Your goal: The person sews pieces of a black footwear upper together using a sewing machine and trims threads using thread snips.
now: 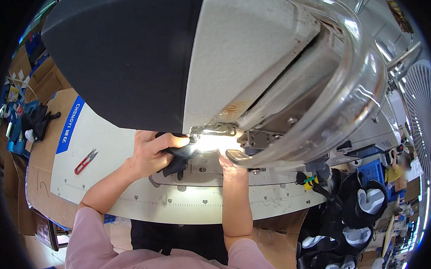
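A large sewing machine head (147, 51), black on the left and grey on the right, fills the upper middle. Beneath it my left hand (151, 152) is closed on a black padded piece (177, 164), the thumb and fingers pinching its edge. My right hand (233, 170) reaches in by the needle area, close to a rounded metal part. Bright lamp glare and the machine cover its fingertips, so whether it grips anything is hidden. The far end of the black piece also disappears under the machine.
Red-handled thread snips (85, 161) lie on the pale table (105, 178) at left, with cardboard (43, 171) beyond. A clear curved tube (369, 92) arcs over the right side. Black pieces with pale linings (356, 236) pile up at right, below a yellow-handled tool (311, 183).
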